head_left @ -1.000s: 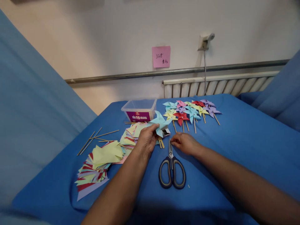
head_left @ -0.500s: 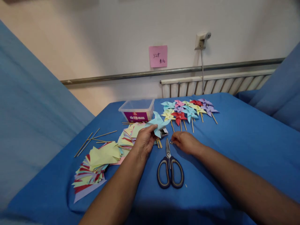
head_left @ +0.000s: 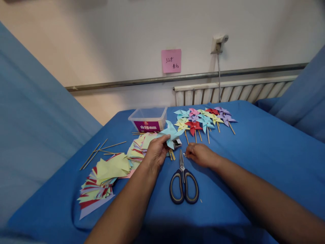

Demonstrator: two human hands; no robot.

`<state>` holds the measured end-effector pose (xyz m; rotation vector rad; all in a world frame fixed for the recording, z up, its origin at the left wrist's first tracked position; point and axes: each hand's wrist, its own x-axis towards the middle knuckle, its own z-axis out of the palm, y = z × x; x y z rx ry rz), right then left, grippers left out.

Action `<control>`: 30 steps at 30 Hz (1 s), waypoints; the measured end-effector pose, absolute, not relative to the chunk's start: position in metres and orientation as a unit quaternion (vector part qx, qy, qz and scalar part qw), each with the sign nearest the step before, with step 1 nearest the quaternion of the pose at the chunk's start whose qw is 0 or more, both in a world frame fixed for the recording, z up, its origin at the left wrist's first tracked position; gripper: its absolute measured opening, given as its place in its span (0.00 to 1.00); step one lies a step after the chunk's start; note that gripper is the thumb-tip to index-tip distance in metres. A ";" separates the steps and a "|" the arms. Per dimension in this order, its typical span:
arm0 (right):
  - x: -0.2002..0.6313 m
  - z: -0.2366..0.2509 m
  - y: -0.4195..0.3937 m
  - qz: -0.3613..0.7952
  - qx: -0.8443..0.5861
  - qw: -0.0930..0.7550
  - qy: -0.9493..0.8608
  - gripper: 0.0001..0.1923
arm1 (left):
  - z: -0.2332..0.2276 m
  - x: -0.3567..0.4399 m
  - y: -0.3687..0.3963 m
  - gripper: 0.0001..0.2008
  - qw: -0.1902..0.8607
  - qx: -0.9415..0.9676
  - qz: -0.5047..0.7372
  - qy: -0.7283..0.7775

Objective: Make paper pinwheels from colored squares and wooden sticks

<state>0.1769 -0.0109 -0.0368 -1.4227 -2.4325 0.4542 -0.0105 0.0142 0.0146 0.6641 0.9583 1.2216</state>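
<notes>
My left hand (head_left: 157, 150) is closed on a light blue paper pinwheel (head_left: 170, 133), thumb on top, holding it above the table. My right hand (head_left: 199, 153) rests low over the blue cloth with its fingers drawn together. Tiny shiny metal pieces (head_left: 185, 155) lie at its fingertips; whether one is in the pinch is too small to tell. Just below, a pair of scissors (head_left: 183, 184) with dark handles points away from me, its blades nearly together. Behind the pinwheel sits a small box (head_left: 177, 143), partly hidden, and thin wooden sticks (head_left: 172, 155) poke out beneath my left hand.
Finished pinwheels (head_left: 205, 121) on sticks lie at the back right. A clear plastic tub (head_left: 148, 119) stands at the back. Stacks of coloured paper (head_left: 113, 168) spread to the left, with several loose sticks (head_left: 95, 154) beyond. Blue curtains (head_left: 33, 128) hang at both sides.
Almost nothing differs. My right hand has shifted very slightly over the metal pieces, while my left hand keeps the light blue pinwheel in the same place.
</notes>
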 end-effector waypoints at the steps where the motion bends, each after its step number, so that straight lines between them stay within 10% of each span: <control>1: 0.178 -0.036 -0.011 0.162 -0.493 0.143 -0.843 0.05 | 0.015 -0.010 0.014 0.05 0.664 0.294 0.541 0.423; 30: 0.184 -0.032 -0.007 0.224 -0.499 0.174 -0.819 0.04 | 0.013 -0.009 0.012 0.06 0.667 0.306 0.536 0.416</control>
